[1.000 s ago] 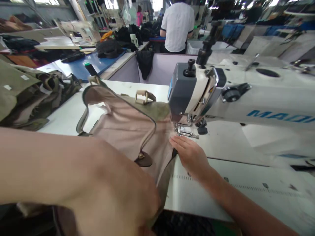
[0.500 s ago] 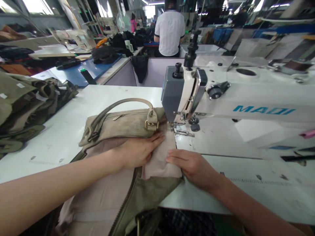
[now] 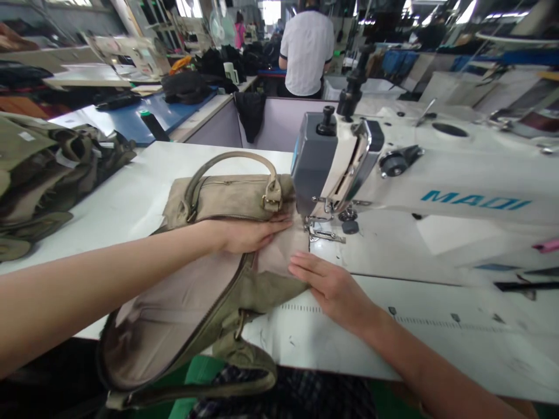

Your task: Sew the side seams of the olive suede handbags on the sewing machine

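An olive-khaki handbag lies unzipped on the white sewing table, its pale pink lining showing. One strip of lining and its edge reach the presser foot of a white sewing machine. Flat on the lining beside the zipper rests my left hand, fingers stretched toward the needle area. My right hand lies with straight fingers on the lining's near right edge; its thumb is hidden. One bag handle arches up at the back, and another handle hangs over the table's front edge.
A heap of olive bag pieces covers the table's left side. Behind the table stand a lilac partition and a blue-topped bench. Farther back a person in a white shirt faces away.
The bag and lining have advanced away from me toward the machine's far side, both hands moving along with them. The near handle now shows at the front edge.
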Action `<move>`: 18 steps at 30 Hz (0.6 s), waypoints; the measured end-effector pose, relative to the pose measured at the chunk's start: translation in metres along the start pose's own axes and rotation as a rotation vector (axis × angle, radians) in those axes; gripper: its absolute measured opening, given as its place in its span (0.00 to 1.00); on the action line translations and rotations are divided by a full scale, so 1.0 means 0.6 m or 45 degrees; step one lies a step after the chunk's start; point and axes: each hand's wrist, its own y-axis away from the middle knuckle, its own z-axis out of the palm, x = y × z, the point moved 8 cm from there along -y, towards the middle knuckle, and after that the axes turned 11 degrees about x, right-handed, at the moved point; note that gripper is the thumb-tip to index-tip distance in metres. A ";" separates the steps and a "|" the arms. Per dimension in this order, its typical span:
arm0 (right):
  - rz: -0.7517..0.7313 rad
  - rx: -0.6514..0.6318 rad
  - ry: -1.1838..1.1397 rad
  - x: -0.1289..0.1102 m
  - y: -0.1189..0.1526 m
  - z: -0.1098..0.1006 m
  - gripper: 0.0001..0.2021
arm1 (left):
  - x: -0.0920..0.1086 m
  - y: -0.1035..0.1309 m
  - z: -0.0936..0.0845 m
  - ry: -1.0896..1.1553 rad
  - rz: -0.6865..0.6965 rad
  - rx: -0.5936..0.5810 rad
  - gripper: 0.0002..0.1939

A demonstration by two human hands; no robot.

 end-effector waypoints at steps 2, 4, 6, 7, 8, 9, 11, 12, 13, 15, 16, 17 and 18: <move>0.038 -0.008 -0.116 -0.013 0.009 -0.006 0.20 | 0.051 0.032 -0.017 0.035 -0.052 0.026 0.21; 0.074 -0.011 -0.202 -0.032 0.020 -0.011 0.19 | 0.122 0.081 -0.013 0.162 -0.011 0.018 0.26; 0.102 -0.015 -0.256 -0.056 0.028 -0.014 0.18 | 0.186 0.131 -0.007 0.246 0.110 0.139 0.22; 0.109 -0.021 -0.277 -0.067 0.030 -0.014 0.17 | 0.207 0.153 0.003 0.233 0.153 0.188 0.23; 0.114 -0.033 -0.287 -0.078 0.032 -0.014 0.15 | 0.220 0.171 0.013 0.206 0.183 0.237 0.28; 0.120 -0.045 -0.282 -0.087 0.034 -0.014 0.13 | 0.226 0.185 0.025 0.168 0.194 0.265 0.33; 0.124 -0.061 -0.231 -0.100 0.036 -0.016 0.11 | 0.224 0.199 0.047 0.119 0.171 0.274 0.42; 0.124 -0.062 -0.204 -0.105 0.038 -0.018 0.10 | 0.219 0.202 0.054 0.100 0.150 0.271 0.44; 0.125 -0.061 -0.189 -0.108 0.039 -0.021 0.10 | 0.215 0.203 0.059 0.084 0.133 0.259 0.46; 0.146 -0.063 -0.183 -0.110 0.045 -0.023 0.11 | 0.207 0.202 0.061 0.062 0.119 0.228 0.47; 0.162 -0.065 -0.181 -0.109 0.049 -0.024 0.12 | 0.204 0.201 0.060 0.047 0.125 0.215 0.47; 0.177 -0.063 -0.176 -0.108 0.052 -0.023 0.12 | 0.202 0.200 0.058 0.026 0.138 0.213 0.45; 0.185 -0.053 -0.169 -0.107 0.054 -0.022 0.13 | 0.199 0.199 0.054 -0.002 0.157 0.226 0.42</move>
